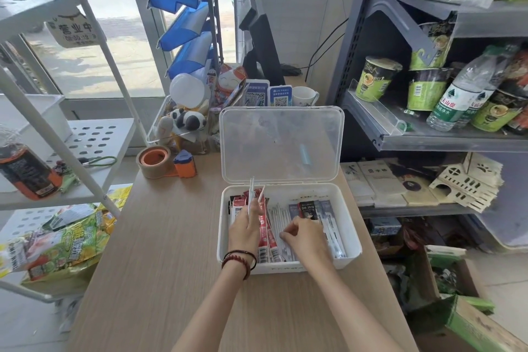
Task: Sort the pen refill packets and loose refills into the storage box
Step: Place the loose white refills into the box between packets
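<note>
rack: white perforated rack (94, 140) far left, orange-black can (25, 171) on its shelf, snack bags (71, 240) below
door: glass door (94, 37) behind rack, daylight outside
surface: light wood counter (171, 266), runs from the near edge back to the door
tape: tape dispenser (155, 161) on counter, left of the lid
box: white storage box (288, 268) on counter, centre-right, clear lid (280, 143) standing open behind it
left hand (244, 226): over box's left end, fingers curled round a few white refills (252, 194) that stick up
packets: red packets (264, 237) in box beside left hand; dark packets (308, 208) toward the right
loose refills (278, 217): in box middle
right hand (305, 236): fingers bent down onto loose refills, pinch or just touch, cannot tell
shelving: grey shelf (428, 137) right of counter, noodle cups (377, 78) and water bottle (463, 91) on it
</note>
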Tool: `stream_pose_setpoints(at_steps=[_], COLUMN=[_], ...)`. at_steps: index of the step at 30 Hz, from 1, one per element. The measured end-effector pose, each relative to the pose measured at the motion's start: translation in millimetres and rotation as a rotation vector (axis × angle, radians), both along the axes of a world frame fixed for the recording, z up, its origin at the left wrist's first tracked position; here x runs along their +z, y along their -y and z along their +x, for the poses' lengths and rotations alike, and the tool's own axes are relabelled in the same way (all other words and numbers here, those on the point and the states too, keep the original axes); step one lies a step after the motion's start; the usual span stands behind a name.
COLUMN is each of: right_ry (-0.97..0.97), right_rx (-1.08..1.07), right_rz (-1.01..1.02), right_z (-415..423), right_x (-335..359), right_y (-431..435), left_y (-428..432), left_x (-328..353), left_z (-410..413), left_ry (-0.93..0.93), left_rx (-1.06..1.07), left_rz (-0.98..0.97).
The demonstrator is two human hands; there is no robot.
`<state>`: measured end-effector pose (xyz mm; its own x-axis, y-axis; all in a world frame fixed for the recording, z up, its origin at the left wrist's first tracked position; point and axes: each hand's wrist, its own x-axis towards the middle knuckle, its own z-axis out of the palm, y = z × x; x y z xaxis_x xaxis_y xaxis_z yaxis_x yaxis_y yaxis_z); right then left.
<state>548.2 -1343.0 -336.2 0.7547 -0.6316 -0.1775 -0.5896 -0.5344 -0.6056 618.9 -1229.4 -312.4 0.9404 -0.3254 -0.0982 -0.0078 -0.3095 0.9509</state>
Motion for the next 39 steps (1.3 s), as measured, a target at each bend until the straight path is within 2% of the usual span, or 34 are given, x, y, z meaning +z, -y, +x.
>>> stream_pose_setpoints(at_steps=[4,9,14,19,25,27,33,39], right_ry=[0.066,0.246,0.302,0.367,0.319,0.323,0.234,-0.005], right_rx=[0.019,0.094,0.1,0.063,0.044,-0.035,-0.285,-0.139], right_rz=[0.024,0.038,0.061,0.095,0.136,0.163,0.007,-0.102], right_z=[1.5,-1.2,-3.7,-5.2,-4.0,-3.4,-1.0,2.5], right_x=[4.7,17.6,19.1,18.6,18.9,17.7,12.8,3.9], right_y=[0.0,-1.2,-3.7,-2.6,-0.3,-0.3,1.5,1.3], left_y=[0.6,-0.5,-1.7,-2.2,0.6,0.5,-1.2,-1.3], left_x=[-2.4,-10.9,-8.6,-4.9,-3.2,-3.8,-3.1,-0.7], left_z=[1.0,6.6,4.0,1.9,-1.1,0.0,1.6,0.0], left_ry=[-0.118,-0.074,-0.044,-0.2,-0.168,-0.161,-0.206,-0.232], left_rx=[0.024,-0.086,-0.246,-0.284,-0.285,-0.237,-0.115,-0.098], left_rz=[-0.09,-0.062,-0.049,-0.108,-0.066,-0.074,-0.152,-0.208])
